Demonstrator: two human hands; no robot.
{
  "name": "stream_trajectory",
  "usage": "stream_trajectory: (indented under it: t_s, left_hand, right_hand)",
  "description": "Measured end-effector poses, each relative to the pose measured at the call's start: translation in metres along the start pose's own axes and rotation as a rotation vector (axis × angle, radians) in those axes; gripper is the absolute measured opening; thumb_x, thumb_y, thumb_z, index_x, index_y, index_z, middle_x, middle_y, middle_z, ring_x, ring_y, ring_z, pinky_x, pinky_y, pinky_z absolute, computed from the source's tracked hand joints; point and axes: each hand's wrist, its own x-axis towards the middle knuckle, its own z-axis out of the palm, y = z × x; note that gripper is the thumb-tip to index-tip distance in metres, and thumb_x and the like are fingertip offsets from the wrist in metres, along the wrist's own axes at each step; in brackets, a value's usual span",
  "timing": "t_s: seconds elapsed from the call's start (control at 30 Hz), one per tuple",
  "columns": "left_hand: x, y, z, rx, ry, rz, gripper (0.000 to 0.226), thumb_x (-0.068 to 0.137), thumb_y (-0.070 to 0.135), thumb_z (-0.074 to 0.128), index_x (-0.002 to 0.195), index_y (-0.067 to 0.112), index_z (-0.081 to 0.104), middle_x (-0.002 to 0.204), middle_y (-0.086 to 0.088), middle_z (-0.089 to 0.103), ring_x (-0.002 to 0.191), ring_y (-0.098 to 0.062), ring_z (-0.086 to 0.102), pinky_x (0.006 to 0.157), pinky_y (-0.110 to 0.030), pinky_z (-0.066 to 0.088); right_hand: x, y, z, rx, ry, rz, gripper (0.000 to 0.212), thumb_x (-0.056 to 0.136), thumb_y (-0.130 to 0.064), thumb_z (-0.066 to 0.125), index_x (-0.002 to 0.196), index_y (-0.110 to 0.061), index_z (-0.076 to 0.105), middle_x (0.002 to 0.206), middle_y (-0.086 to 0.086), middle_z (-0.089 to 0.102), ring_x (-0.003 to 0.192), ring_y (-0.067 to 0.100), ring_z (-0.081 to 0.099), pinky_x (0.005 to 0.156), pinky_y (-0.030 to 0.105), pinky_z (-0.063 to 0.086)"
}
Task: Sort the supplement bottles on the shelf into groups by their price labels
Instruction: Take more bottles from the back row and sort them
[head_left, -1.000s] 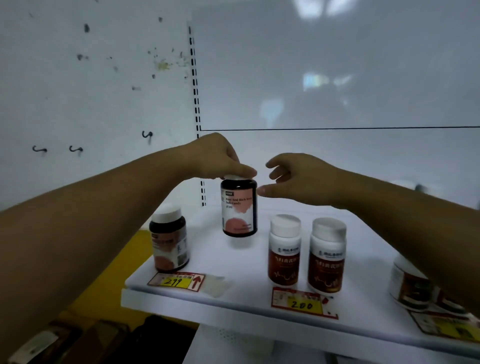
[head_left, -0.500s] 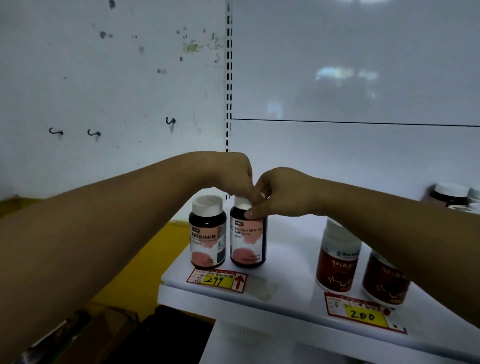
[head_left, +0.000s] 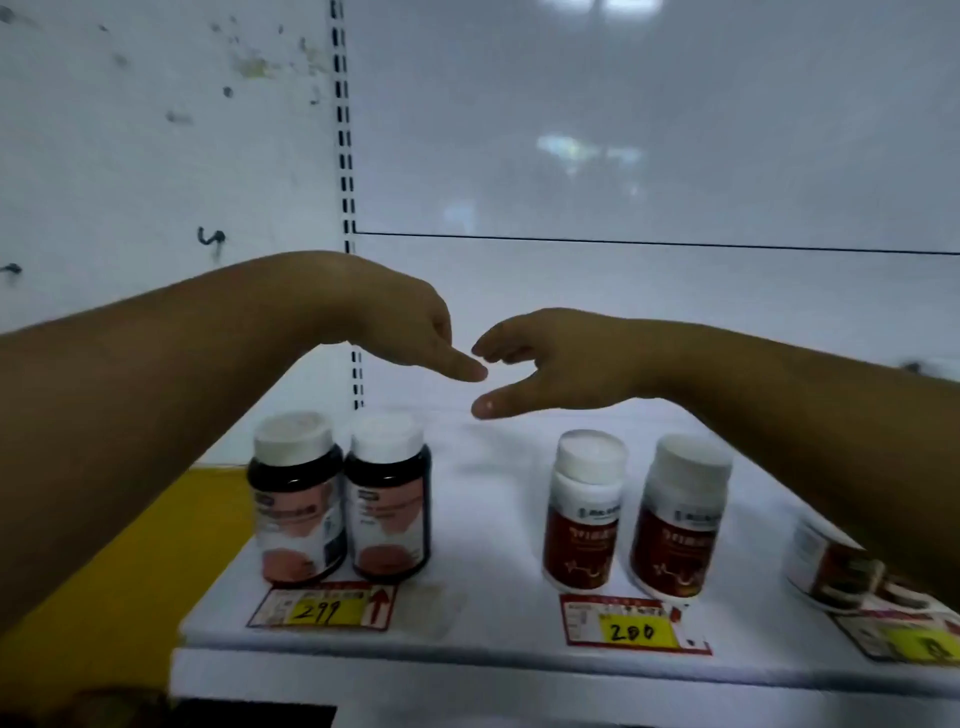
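- Fingers of the left hand and right hand hang loosely spread above the shelf, tips nearly meeting, holding nothing.
- Dark bottles stand touching behind the 299 label, white bottles side by side behind the 200 label; both groups look sorted.
- Jar at far right, half hidden by the right forearm, possibly awaits placing by a third label.
- All four bottles stand upright, long axes vertical, caps up.
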Motion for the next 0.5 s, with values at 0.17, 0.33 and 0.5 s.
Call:
stream_trajectory:
  t_s: [0.17,0.33,0.5]
  left_hand:
    - [0.036,0.066,-0.002,-0.124,0.162,0.104,0.052,0.079,0.060,0.057,0.115,0.023,0.059,0.111,0.007,0.059,0.100,-0.017,0.054,0.093,-0.035,0.045]
    - [0.074,0.159,-0.001,-0.192,0.117,0.217,0.042,0.078,0.057,0.060,0.107,0.025,0.062,0.107,0.009,0.061,0.096,-0.014,0.056,0.090,-0.033,0.046]
    - [0.117,0.250,-0.004,-0.101,0.052,0.333,0.039,0.081,0.048,0.063,0.114,0.027,0.059,0.109,0.007,0.059,0.092,-0.014,0.054,0.077,-0.026,0.042]
  right_hand:
    - [-0.050,0.103,-0.046,-0.138,0.157,0.220,0.055,0.082,-0.048,0.061,0.130,-0.022,0.050,0.137,-0.001,0.051,0.124,0.016,0.047,0.100,0.027,0.036]
    - [-0.105,0.197,-0.060,-0.143,0.147,0.335,0.050,0.082,-0.045,0.061,0.126,-0.022,0.054,0.133,0.000,0.055,0.118,0.018,0.051,0.096,0.028,0.040]
    - [-0.143,0.270,-0.067,-0.142,0.143,0.347,0.046,0.085,-0.041,0.060,0.125,-0.019,0.054,0.128,0.001,0.058,0.111,0.017,0.053,0.084,0.021,0.035]
